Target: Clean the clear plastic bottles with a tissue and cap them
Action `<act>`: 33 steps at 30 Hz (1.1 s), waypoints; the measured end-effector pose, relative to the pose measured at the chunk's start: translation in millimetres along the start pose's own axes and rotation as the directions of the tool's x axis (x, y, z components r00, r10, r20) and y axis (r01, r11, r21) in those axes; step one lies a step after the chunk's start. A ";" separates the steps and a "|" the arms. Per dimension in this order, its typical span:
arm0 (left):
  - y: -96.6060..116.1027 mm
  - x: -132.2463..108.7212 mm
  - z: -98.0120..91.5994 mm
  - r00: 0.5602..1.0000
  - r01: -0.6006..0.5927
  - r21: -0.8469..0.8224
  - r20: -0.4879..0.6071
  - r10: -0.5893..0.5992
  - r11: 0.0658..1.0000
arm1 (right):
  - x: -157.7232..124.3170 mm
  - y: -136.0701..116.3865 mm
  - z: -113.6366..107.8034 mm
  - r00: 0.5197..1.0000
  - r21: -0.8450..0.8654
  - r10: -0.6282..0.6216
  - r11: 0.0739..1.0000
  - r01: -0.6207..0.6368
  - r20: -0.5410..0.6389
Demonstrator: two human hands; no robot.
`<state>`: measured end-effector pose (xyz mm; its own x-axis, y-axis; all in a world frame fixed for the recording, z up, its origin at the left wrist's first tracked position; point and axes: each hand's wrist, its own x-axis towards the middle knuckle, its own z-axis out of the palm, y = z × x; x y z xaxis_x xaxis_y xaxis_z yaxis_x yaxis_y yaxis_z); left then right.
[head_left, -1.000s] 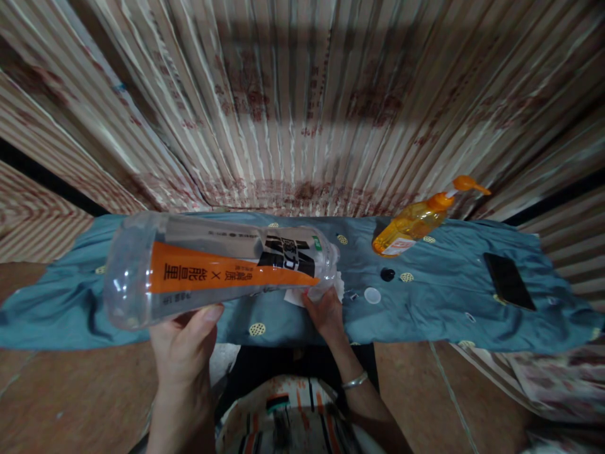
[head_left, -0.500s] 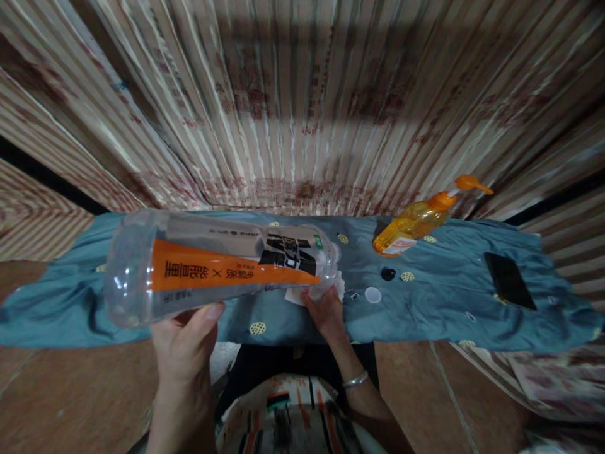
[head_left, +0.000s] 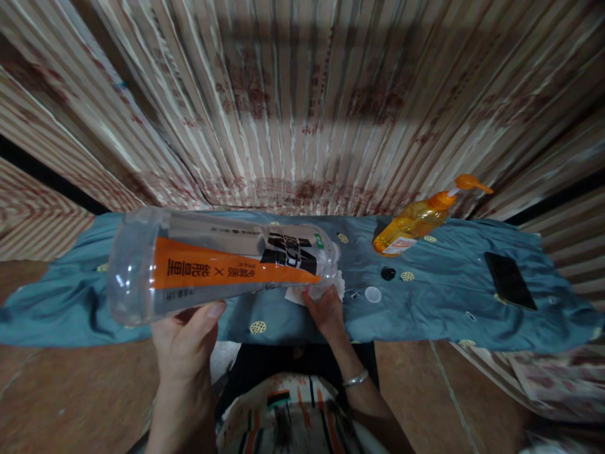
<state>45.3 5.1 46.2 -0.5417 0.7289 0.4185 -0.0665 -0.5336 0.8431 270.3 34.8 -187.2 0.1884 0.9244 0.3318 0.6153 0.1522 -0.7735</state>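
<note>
A large clear plastic bottle (head_left: 212, 224) with an orange and black label lies sideways in the air, its base to the left and its neck to the right. My left hand (head_left: 186, 334) grips it from below near the base, thumb along the near side. Just under the neck, my right hand (head_left: 326, 309) is closed on a white tissue (head_left: 295, 295). The bottle partly covers the tissue and the right fingertips, and I cannot tell whether they touch the neck.
A blue-green cloth (head_left: 454, 290) covers the table. On it, to the right, stand an orange pump bottle (head_left: 409, 227), a small black object (head_left: 388, 273), a round whitish disc (head_left: 373, 294) and a black phone (head_left: 510, 280). A striped curtain (head_left: 302, 113) hangs behind.
The clear bottle has shifted and turned very slightly in my left hand. My right hand and the things on the cloth stay where they were.
</note>
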 end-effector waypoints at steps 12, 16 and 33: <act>0.3 1.0 3.8 1.000 -0.016 0.010 -0.023 0.017 1.000 | 1.3 -6.2 -3.4 1.000 0.036 0.016 0.999 -0.015 -0.015; -1.6 0.0 1.3 1.000 -0.011 0.023 -0.026 0.011 1.000 | 2.2 -6.8 -3.6 0.999 0.043 0.032 0.999 -0.032 -0.007; 1.4 -0.7 2.6 1.000 0.006 0.047 -0.020 -0.005 0.999 | 1.3 -6.1 -3.7 1.000 0.036 0.025 0.999 -0.025 -0.008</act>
<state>47.7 4.9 47.9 -0.5579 0.7231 0.4073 -0.0302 -0.5081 0.8608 269.6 33.7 -180.0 0.2094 0.9251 0.3166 0.5823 0.1421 -0.8005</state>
